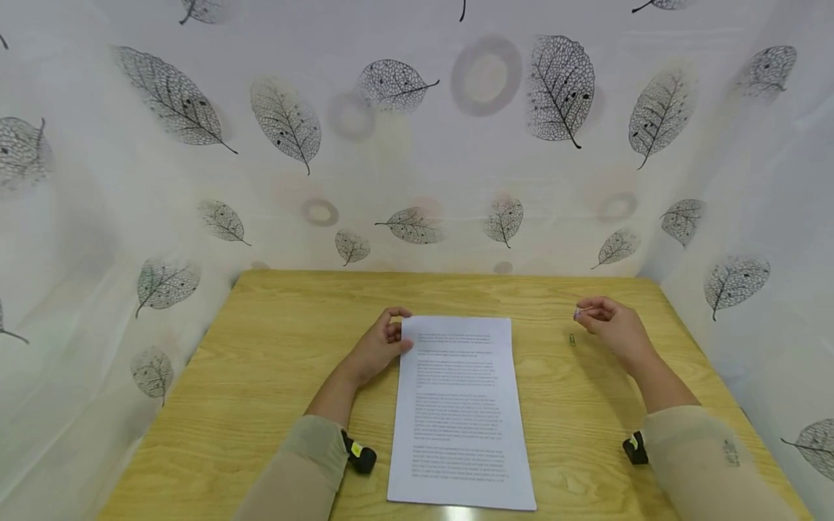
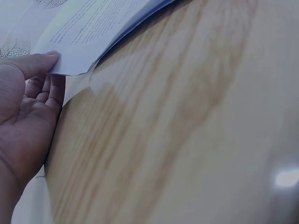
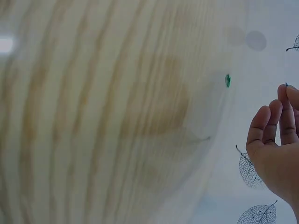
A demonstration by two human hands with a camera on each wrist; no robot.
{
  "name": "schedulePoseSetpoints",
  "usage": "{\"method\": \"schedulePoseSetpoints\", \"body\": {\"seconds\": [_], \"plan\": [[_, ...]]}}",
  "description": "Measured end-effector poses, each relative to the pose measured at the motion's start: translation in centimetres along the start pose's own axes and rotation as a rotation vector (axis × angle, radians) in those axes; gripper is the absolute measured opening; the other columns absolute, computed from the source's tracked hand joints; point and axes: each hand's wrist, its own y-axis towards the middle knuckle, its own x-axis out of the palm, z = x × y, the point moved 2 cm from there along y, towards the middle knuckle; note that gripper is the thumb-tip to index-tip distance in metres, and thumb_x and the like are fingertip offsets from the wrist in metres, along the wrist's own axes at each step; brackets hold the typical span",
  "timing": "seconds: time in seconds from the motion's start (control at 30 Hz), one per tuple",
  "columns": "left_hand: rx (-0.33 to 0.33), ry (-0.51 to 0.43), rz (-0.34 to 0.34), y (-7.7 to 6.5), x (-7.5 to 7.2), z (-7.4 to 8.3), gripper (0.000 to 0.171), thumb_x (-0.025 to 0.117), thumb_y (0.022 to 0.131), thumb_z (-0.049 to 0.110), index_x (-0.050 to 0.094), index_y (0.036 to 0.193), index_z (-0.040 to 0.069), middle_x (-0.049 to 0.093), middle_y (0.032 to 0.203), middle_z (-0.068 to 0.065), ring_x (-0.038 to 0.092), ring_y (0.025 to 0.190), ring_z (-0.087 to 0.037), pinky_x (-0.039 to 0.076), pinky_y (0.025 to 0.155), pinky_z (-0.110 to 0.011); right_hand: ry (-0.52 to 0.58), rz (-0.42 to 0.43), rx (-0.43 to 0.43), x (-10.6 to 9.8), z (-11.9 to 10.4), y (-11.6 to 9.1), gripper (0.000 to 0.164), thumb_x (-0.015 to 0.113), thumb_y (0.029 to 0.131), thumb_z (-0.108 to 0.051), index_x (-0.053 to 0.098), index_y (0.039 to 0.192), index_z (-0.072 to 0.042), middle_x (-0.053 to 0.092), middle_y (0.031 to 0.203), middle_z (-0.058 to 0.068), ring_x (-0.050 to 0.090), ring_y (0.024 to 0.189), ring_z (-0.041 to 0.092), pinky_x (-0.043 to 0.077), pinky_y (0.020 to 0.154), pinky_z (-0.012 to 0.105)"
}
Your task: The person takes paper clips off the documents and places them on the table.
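A stack of printed paper point(image 1: 459, 412) lies lengthwise on the table, its text facing up. At its top left corner my left hand point(image 1: 380, 349) pinches the sheets, and the left wrist view shows the thumb point(image 2: 44, 63) on top with the other fingers below the raised corner point(image 2: 72, 65). To the right of the paper, my right hand point(image 1: 615, 333) is raised over the table. Between its thumb and index finger it pinches a small purple paper clip point(image 1: 577, 313), mostly hidden by the fingertips. A green paper clip point(image 1: 572, 339) lies on the table just below that hand.
The wood-grain table point(image 1: 280, 376) reaches back to a pale curtain point(image 1: 417, 159) printed with leaves, which also hangs along both sides. A black wrist camera point(image 1: 360, 457) is worn on the left forearm and another black camera point(image 1: 635, 449) on the right.
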Motion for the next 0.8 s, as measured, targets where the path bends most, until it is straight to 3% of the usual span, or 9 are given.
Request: {"method": "schedulePoseSetpoints", "body": {"seconds": [0.17, 0.33, 0.6, 0.8], "plan": [[0.000, -0.004, 0.001, 0.1, 0.0, -0.1, 0.054, 0.067, 0.104, -0.001, 0.046, 0.149, 0.022, 0.068, 0.133, -0.015, 0.061, 0.110, -0.021, 0.051, 0.095, -0.031, -0.121, -0.009, -0.011, -0.5, 1.0, 0.1, 0.049, 0.066, 0.109, -0.038, 0.060, 0.144, -0.004, 0.068, 0.113, -0.005, 0.064, 0.102, 0.012, 0.056, 0.081, 0.022], [-0.002, -0.016, 0.000, 0.2, 0.0, -0.1, 0.054, 0.067, 0.104, -0.001, 0.046, 0.149, 0.022, 0.068, 0.134, -0.016, 0.061, 0.111, -0.021, 0.052, 0.095, -0.032, -0.237, -0.007, -0.024, -1.0, 2.2, 0.4, 0.042, 0.067, 0.109, -0.035, 0.065, 0.137, -0.004, 0.071, 0.118, 0.009, 0.063, 0.100, 0.011, 0.051, 0.080, 0.023], [-0.002, -0.016, 0.001, 0.3, -0.1, -0.2, 0.053, 0.067, 0.104, -0.001, 0.046, 0.148, 0.021, 0.068, 0.131, -0.015, 0.061, 0.109, -0.020, 0.051, 0.094, -0.031, -0.357, -0.033, -0.025, -1.2, 4.1, 1.3, 0.029, 0.071, 0.106, -0.023, 0.068, 0.128, -0.004, 0.074, 0.107, 0.011, 0.064, 0.092, 0.017, 0.050, 0.078, 0.032], [-0.005, -0.015, 0.006, 0.0, 0.0, 0.0, 0.053, 0.067, 0.104, -0.001, 0.047, 0.148, 0.021, 0.068, 0.130, -0.014, 0.061, 0.109, -0.020, 0.051, 0.095, -0.031, -0.451, -0.037, -0.055, -0.9, 4.3, 1.6, 0.024, 0.070, 0.105, -0.019, 0.069, 0.124, -0.004, 0.074, 0.104, 0.013, 0.066, 0.089, 0.021, 0.051, 0.077, 0.035]]}}
